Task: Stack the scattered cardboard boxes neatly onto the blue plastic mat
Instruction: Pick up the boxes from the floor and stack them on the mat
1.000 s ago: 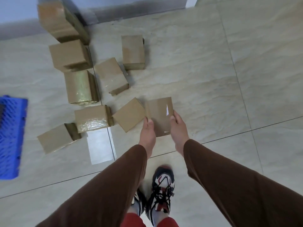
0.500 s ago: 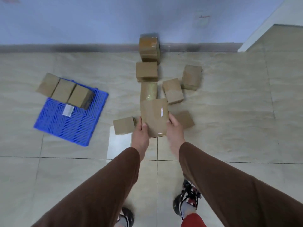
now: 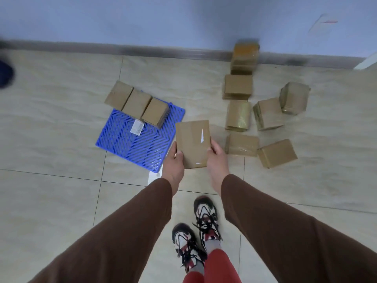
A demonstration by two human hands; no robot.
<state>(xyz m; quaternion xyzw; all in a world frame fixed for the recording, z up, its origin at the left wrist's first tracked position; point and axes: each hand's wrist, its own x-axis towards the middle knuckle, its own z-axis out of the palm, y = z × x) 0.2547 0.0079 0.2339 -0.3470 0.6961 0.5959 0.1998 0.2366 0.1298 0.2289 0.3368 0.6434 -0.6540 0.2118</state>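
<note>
- the person is holding a cardboard box (image 3: 192,144) in the air, above the floor (image 3: 61,201) and just past the near right edge of the blue mat (image 3: 130,148).
- the left hand (image 3: 173,166) is gripping the box's left side, thumb lying on the top face; the right hand (image 3: 216,160) is gripping its right side, thumb on the top edge. the rest of the fingers are hiding under the box.
- the held box is plain brown, with clear tape shining along its top and a thin white sliver near its right edge.
- three boxes (image 3: 136,104) are sitting in a touching row along the far edge of the mat; the leftmost one seems to be hanging partly off it.
- a white label (image 3: 137,127) is lying on the mat just in front of that row; its print is too blurred to read.
- seven more boxes (image 3: 265,113) are lying scattered on the tiles to the right, the farthest one (image 3: 244,56) against the wall (image 3: 183,17) and smeared by blur.
- a white patch (image 3: 154,176) on the floor is peeking out by the left wrist, mostly covered by it.
- a dark blue shape (image 3: 5,73) is being cut off by the left edge; i cannot tell what it is.
- brown sleeves (image 3: 275,231) are filling the lower part of the view, with two sneakers (image 3: 195,231) between them.
</note>
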